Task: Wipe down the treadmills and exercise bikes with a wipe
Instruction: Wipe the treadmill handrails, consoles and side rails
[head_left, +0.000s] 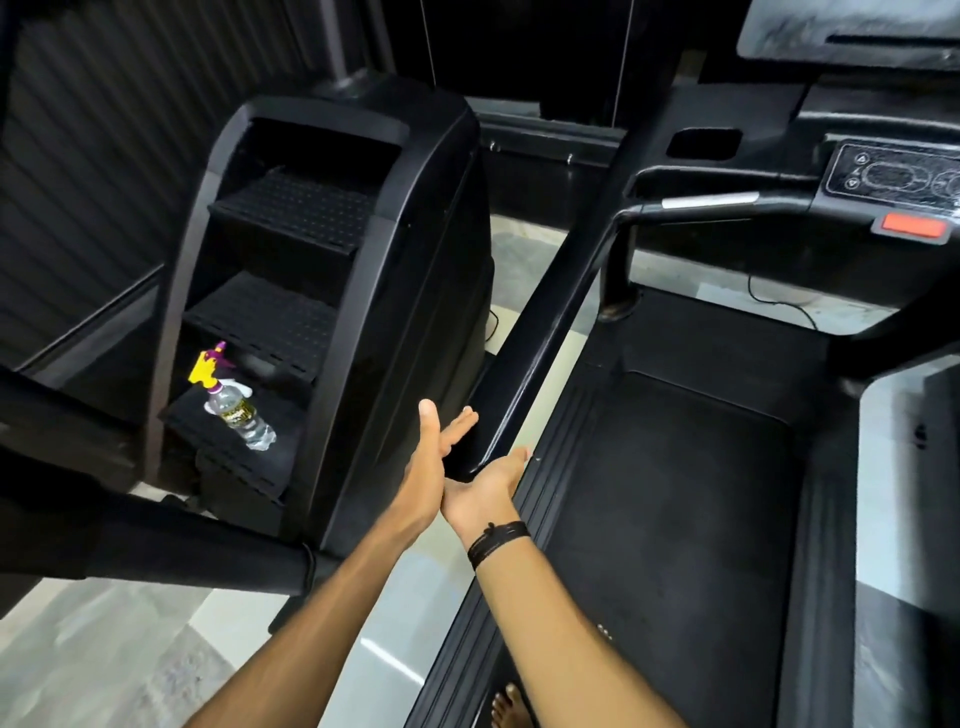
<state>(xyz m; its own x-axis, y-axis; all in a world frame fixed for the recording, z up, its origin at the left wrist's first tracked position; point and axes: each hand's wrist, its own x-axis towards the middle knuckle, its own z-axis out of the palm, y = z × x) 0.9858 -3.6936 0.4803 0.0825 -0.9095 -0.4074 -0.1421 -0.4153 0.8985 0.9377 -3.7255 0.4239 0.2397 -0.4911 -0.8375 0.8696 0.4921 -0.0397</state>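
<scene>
Both hands were held out with straight fingers, gripping nothing: the left hand edge-on, the right hand palm-up beside the treadmill handrail. A spray bottle and white wipe lay on the stair machine step.

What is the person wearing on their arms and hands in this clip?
Both forearms are bare, with no sleeves in view. The right wrist carries a black band of several thin cords with a small knot. The left hand and right hand wear no gloves, and no rings show.
</scene>
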